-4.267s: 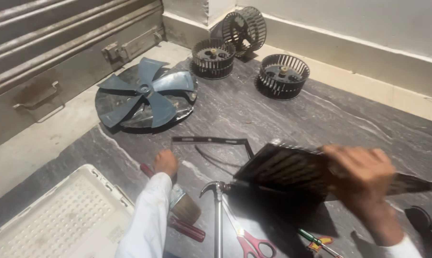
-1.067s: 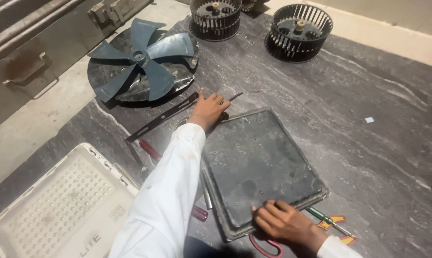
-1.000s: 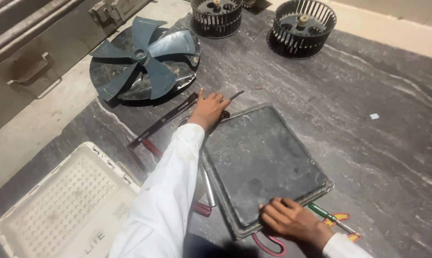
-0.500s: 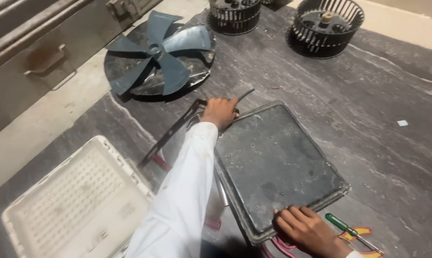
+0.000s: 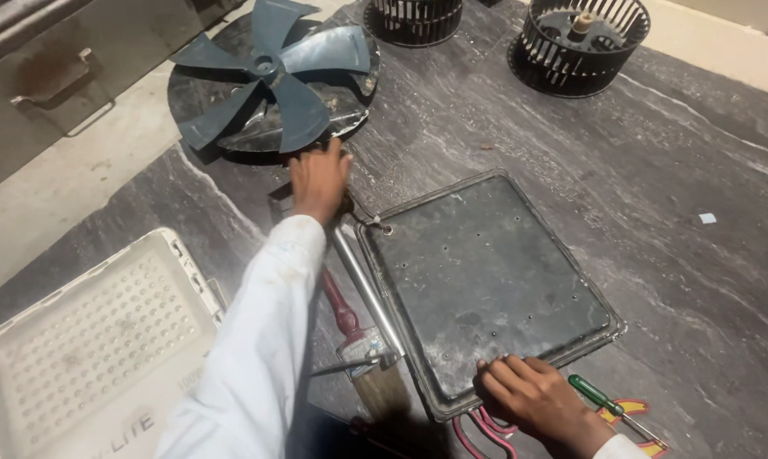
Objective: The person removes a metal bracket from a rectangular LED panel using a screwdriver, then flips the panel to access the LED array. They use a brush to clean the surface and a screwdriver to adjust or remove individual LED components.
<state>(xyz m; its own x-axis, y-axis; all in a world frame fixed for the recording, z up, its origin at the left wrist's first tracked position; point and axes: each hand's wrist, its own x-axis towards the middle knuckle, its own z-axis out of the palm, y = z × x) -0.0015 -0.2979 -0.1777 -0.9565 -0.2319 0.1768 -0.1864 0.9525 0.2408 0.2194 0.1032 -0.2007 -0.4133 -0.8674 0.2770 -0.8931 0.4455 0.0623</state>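
A dark grey, square metal panel with a raised rim [image 5: 486,289] lies flat on the black, white-veined stone desk [image 5: 656,170], and everything else sits around it. The right hand [image 5: 532,395] rests on the panel's near edge, fingers spread and pressed flat on the rim, gripping nothing. Just past that hand, off the panel's near corner, lie a green-handled screwdriver [image 5: 605,399] and the red loops of scissor handles [image 5: 477,425] (only partly in view under the wrist).

The left hand [image 5: 320,178], in a long white sleeve, reaches beyond the panel's far left corner. Its fingers are curled down over a thin dark metal strip [image 5: 282,200] beside the panel; whether they actually pinch it cannot be told. That hand sits just in front of a blue-grey five-bladed fan on a round dark plate [image 5: 273,81], which lies further from the panel.

Along the panel's left edge runs a silver metal rod [image 5: 367,289], with a red-handled paintbrush [image 5: 358,340] just beside it. Well left of the panel is a white rectangular flood-light housing [image 5: 86,340]. Two black cylindrical blower wheels [image 5: 583,42] stand beyond the panel's far side.
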